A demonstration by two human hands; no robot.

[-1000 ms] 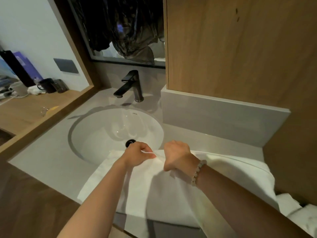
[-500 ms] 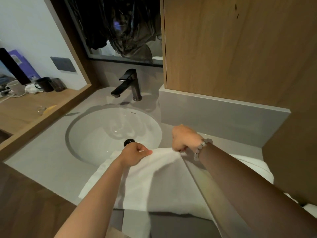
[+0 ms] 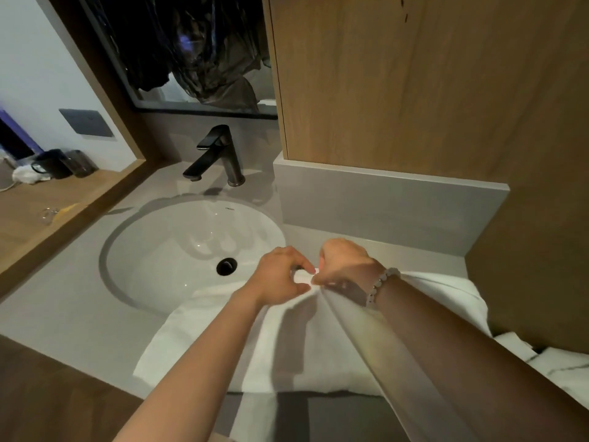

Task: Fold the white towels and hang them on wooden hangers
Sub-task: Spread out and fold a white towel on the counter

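A white towel (image 3: 223, 342) lies spread on the grey counter, its far left corner over the basin's near rim and its near edge hanging over the counter front. My left hand (image 3: 280, 275) and my right hand (image 3: 344, 263) meet at the towel's far edge, and each pinches a bit of the cloth there. A fold of the towel runs from that point down under my right forearm, which wears a bead bracelet. No wooden hanger is in view.
A round white basin (image 3: 178, 244) with a black tap (image 3: 220, 157) is sunk into the grey counter (image 3: 63, 314). A wooden cabinet (image 3: 414, 84) rises at right. More white cloth (image 3: 561, 365) lies at the far right. Dark cups (image 3: 51, 164) stand on the wooden ledge at left.
My right hand moved away to the far right along the towel's edge, then came back left. Both hands now meet at the far edge, with the cloth bunched between them.
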